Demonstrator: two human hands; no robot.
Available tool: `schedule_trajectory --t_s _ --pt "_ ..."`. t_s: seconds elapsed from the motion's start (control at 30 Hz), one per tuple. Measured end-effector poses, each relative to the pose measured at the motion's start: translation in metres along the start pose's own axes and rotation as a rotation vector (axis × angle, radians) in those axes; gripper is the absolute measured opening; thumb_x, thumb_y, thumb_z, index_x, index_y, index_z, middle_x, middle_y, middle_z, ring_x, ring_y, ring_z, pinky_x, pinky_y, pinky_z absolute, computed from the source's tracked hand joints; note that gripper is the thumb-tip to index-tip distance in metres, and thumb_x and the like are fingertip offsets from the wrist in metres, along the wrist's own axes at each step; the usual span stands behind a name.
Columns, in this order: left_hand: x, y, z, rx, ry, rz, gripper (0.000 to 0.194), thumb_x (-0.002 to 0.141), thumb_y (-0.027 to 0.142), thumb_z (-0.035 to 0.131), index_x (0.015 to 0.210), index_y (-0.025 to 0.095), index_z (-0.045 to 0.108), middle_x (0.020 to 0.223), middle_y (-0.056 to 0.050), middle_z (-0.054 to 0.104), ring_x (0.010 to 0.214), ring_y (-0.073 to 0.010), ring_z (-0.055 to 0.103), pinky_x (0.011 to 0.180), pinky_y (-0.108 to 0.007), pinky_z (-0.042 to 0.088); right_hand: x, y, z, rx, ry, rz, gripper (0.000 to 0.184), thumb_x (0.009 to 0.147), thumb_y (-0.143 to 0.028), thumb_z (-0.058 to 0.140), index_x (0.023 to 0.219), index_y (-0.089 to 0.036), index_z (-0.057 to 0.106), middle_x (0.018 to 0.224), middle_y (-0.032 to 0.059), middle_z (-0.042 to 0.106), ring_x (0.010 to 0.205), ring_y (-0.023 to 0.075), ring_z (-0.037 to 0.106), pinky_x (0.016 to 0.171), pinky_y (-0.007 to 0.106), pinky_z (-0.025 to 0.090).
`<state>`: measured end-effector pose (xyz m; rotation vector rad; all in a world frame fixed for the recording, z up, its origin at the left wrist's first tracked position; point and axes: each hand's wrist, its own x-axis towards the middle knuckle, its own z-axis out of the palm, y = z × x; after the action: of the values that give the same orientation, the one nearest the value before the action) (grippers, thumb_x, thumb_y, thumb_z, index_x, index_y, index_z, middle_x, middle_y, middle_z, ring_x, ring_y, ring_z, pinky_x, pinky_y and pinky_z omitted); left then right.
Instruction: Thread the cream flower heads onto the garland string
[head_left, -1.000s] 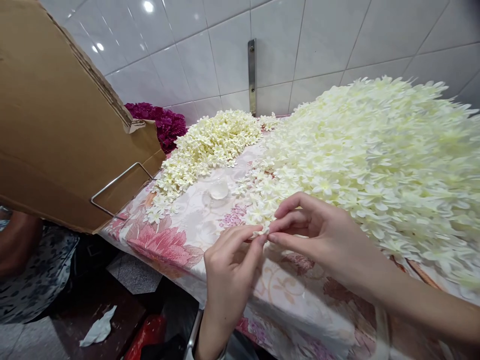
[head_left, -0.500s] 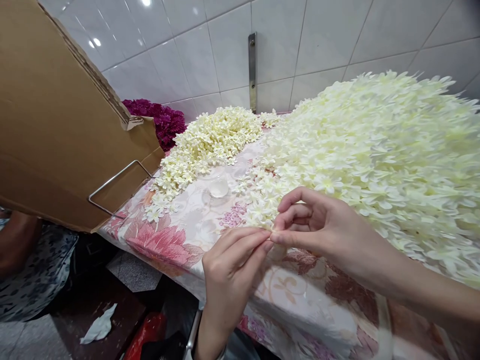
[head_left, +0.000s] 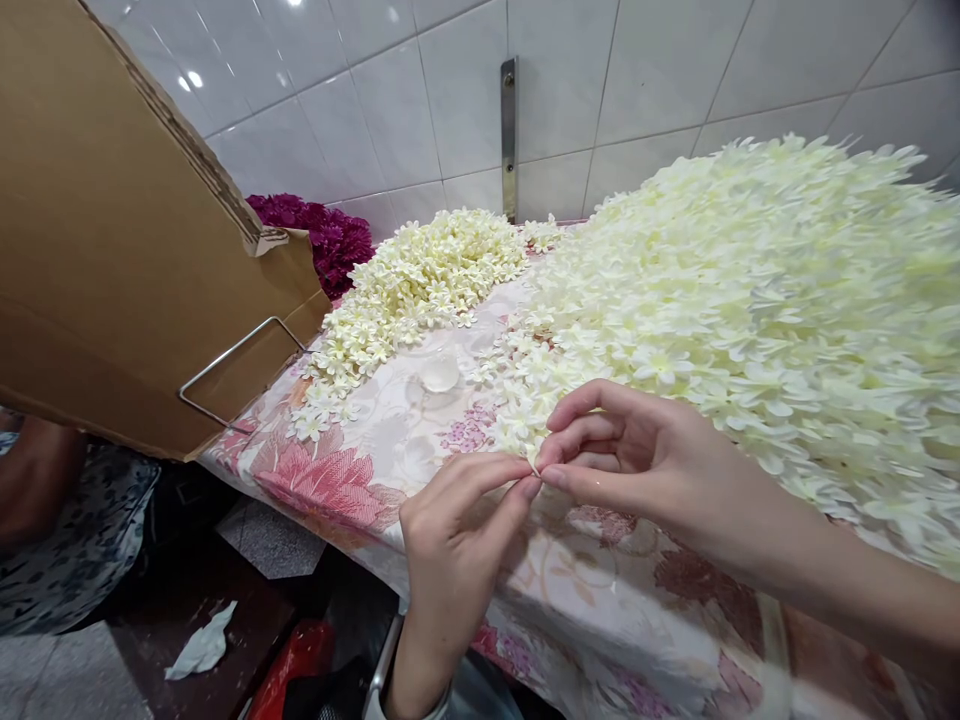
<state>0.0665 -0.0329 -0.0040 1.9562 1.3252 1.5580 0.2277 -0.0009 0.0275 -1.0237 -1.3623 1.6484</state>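
The fingertips of my left hand (head_left: 465,530) and my right hand (head_left: 626,455) meet over the front of the table. Between them is pinched a small white flower (head_left: 535,468), mostly covered by the fingers; only a pale sliver shows. My right thumb and forefinger are pressed together on its right side, the other fingers curled. Just beyond my hands spreads a large heap of loose white flowers (head_left: 720,290), its near edge thinning out beside my fingertips. A smaller heap of cream flowers (head_left: 420,275) lies farther back to the left.
A small clear dish (head_left: 439,372) sits between the heaps on the flowered tablecloth (head_left: 330,480). At left stand a cardboard box (head_left: 150,260) and a wire handle (head_left: 229,360). Purple flowers (head_left: 330,240) lie behind it. Another person's arm (head_left: 37,480) shows at far left. A tiled wall (head_left: 465,100) closes the back.
My hands stay together in nearly the same place while the fingertips shift around the small flower. Its white petals showed more a second ago. The view has tilted slightly.
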Motion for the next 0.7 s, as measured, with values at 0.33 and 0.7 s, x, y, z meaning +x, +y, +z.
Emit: schedule_trajectory --t_s 0.33,0.7 --pt "0.0002 0.0001 -0.0003 -0.027 -0.022 0.019 0.008 0.078 0.013 0.067 0.082 0.02 0.068 0.079 -0.001 0.071 0.073 -0.0134 0.065 0.068 -0.024 0.052 -0.0011 0.0012 -0.0004 0.031 -0.018 0.055 0.027 0.071 -0.031 0.071 0.086 -0.022 0.051 0.073 -0.0023 0.063 0.055 0.0095 0.055 0.039 0.017 0.044" --pt "0.001 0.0003 0.0001 -0.016 -0.009 0.075 0.007 0.077 0.013 0.068 0.08 0.019 0.068 0.077 -0.001 0.071 0.071 -0.0135 0.065 0.066 -0.025 0.053 -0.0014 0.0024 -0.0017 -0.007 -0.029 0.072 0.026 0.072 -0.035 0.072 0.086 -0.023 0.052 0.074 -0.0033 0.062 0.055 0.0083 0.054 0.041 0.017 0.043"
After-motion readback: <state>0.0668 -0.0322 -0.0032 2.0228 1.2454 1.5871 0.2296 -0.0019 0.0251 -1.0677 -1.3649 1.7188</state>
